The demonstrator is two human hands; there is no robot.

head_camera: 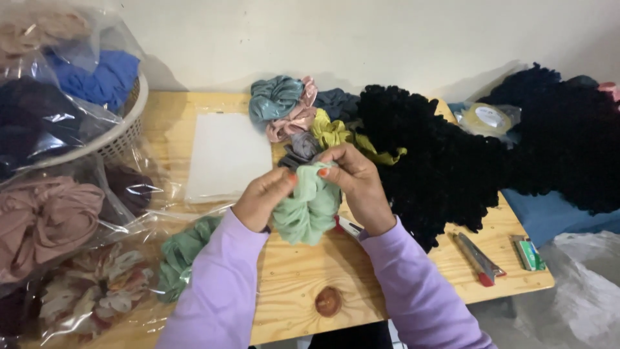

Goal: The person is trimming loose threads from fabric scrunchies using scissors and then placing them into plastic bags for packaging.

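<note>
while both my hands meet over the middle of the wooden table [297,271], they grasp one thing between them: a pale green scrunchie [307,205]. my left hand [261,197] is clenched on its left edge, thumb and fingers pinched into the fabric. my right hand [356,183] grasps the top and right side, fingers curled over the ruffle. the scrunchie hangs bunched between the two grips, just above the tabletop.

just beyond my fingers lies a cluster of scrunchies: a grey one [300,148] nearest, a yellow-green one [339,136] beside it, then a pink one [294,119] and a teal one [274,97] farther off. to the right of my right hand spreads a big black ruffled heap [452,155]. beyond it, a clear bag with a round yellowish roll and a white oval label [487,117]. a flat white sheet [226,155] lies beyond my left hand.

below my right wrist a red and white tool [349,226] peeks out. farther right sit a red and grey cutter [479,258] and a small green rectangular packet [529,253] near the table edge.

left of my left arm, clear plastic bags hold scrunchies: a green one [184,252], a dusty pink bundle [45,220], a floral one [97,294]. a white basket [123,129] far left carries bags of blue and dark fabric.
</note>
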